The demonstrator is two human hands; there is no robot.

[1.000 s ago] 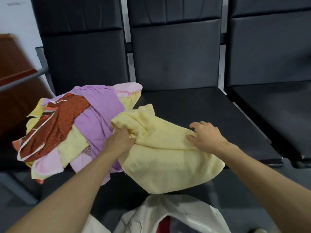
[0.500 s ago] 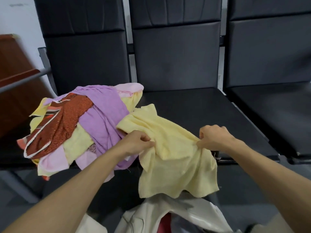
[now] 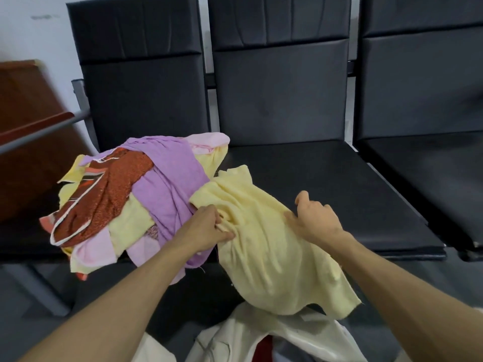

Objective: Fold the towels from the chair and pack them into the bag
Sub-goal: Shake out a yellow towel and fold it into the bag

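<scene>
A pale yellow towel [image 3: 264,246] lies crumpled over the front edge of the middle chair seat [image 3: 326,184] and hangs down toward the bag. My left hand [image 3: 206,231] pinches a bunch of it at its left side. On the towel's right part rests my right hand [image 3: 313,218], fingers spread and pressing down. A heap of towels [image 3: 125,202] in purple, rust-red, pink and yellow sits on the left chair seat. The white bag [image 3: 274,340] stands open below the towel, with something red inside.
Three black padded chairs stand in a row, the right one [image 3: 431,178] bare. A metal armrest bar [image 3: 47,129] and brown wooden furniture [image 3: 28,131] are at the left. Grey floor lies under the seats.
The yellow towel was lifted and hanging from both gripping hands; now it is back down on the seat edge. My right hand has opened and flattened on it. My left hand still pinches it.
</scene>
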